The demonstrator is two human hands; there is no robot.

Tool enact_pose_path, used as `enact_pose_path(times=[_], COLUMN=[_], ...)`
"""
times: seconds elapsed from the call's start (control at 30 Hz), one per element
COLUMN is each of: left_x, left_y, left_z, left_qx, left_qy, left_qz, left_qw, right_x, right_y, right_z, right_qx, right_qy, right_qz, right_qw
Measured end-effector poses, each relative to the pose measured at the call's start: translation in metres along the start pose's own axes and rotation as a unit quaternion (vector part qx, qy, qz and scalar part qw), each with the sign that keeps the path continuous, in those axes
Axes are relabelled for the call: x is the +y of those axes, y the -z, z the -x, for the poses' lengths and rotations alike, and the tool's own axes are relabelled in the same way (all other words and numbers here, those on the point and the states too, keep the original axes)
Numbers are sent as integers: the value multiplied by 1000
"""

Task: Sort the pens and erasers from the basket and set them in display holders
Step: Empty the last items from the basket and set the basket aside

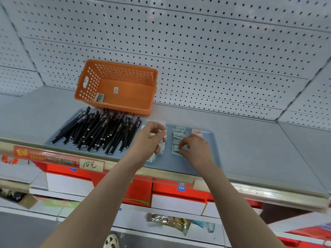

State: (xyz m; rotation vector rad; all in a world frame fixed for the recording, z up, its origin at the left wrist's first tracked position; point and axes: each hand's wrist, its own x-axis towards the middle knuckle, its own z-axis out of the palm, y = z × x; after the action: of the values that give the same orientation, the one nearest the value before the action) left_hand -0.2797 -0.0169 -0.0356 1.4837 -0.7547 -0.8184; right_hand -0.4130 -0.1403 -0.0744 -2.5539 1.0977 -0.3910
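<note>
Pegboard shelf [250, 140]: the tray [170, 165] carries pens [100, 133] and erasers [178, 136]. The left hand [148, 138] grips one eraser and the right hand [195, 149] pinches another in its row; better to align the edges closely. One remains in the basket [89, 83].

Pegboard wall [215, 51], price tag [91, 165], red boxes [179, 189]

Orange perforated plastic basket [116, 86]; matt black pens [100, 131]; matt grey tray [206, 158]; white perforated metal backboard [197, 42]; glossy shelf-edge strip [268, 190].
</note>
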Motion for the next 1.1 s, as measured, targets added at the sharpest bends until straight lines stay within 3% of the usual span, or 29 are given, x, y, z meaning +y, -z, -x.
enact_pose_path(times=[0.2,0.3,0.37,0.43,0.6,0.73,0.9,1.1], left_x=[-1,-4,-6,-6,-5,1,10,8], left_y=[6,12,14,17,19,18,18,17], left_z=[-5,-2,0,1,-6,-14,-26,-38], left_qx=[10,-22,-43,-63,-110,-86,-37,-39], left_qy=[3,5,-9,-17,-22,-22,-56,-37], left_qz=[64,60,63,41,19,-11,-97,-75], left_qw=[998,998,997,997,994,996,993,996], right_x=[1,-11,-24,-38,-45,-37,-31,-26], right_y=[-1,7,15,23,26,30,33,36], right_z=[-1,-6,-8,-9,-13,-21,-24,-24], right_qx=[23,55,32,-15,-82,-71,-33,-24], right_qy=[26,2,-14,7,35,-6,-42,-62], right_qz=[-35,-219,-363,-425,-382,-439,-450,-487], right_qw=[999,974,931,905,920,896,892,871])
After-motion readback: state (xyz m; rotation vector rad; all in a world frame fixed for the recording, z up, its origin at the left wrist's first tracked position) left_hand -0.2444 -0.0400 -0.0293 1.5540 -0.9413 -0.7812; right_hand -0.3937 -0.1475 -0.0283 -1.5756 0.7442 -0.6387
